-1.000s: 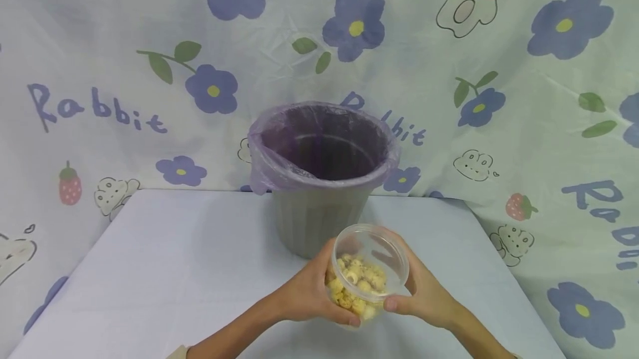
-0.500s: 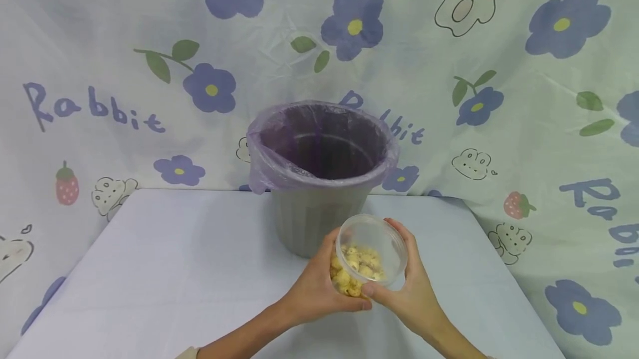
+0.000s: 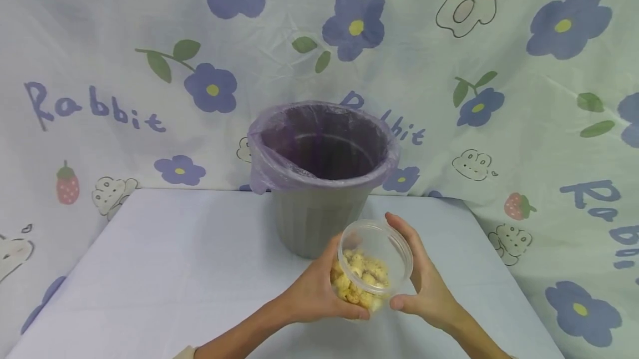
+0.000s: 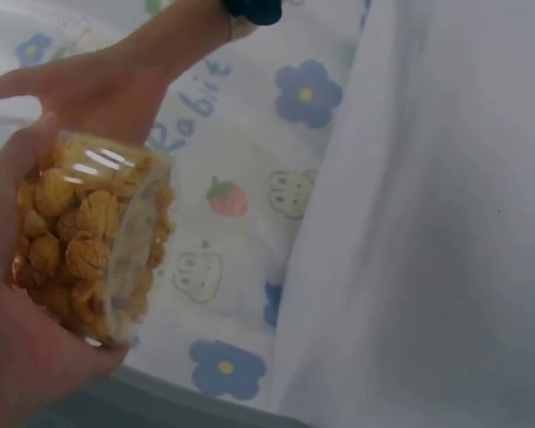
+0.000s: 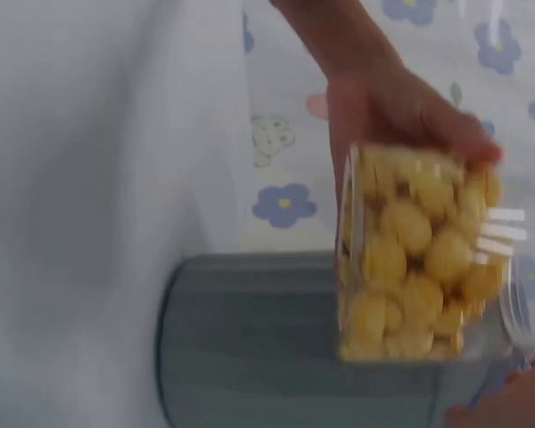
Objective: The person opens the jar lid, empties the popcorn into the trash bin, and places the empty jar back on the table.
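A clear plastic jar (image 3: 396,256), partly filled with yellow ball-shaped popcorn (image 3: 360,278), is held above the table in front of the bin. Its round rim tilts up toward the head camera. My left hand (image 3: 315,291) grips the jar's left side, thumb along the near side; in the left wrist view its fingers (image 4: 27,147) curl around the wall. My right hand (image 3: 433,291) stands spread at the jar's right side, thumb near the lower wall. The left wrist view shows this right hand (image 4: 107,89) with extended fingers, apparently loose from the jar.
A grey ribbed trash bin (image 3: 317,217) stands upright behind the jar, lined with a purple plastic bag (image 3: 272,167) folded over its rim. A white cloth covers the table (image 3: 165,270). Flower-and-rabbit printed cloth (image 3: 289,9) hangs at the back and sides.
The jar has shifted slightly right. My right hand's thumb pressed the jar's near side half a second ago; now it has moved right and the hand is spread wider.
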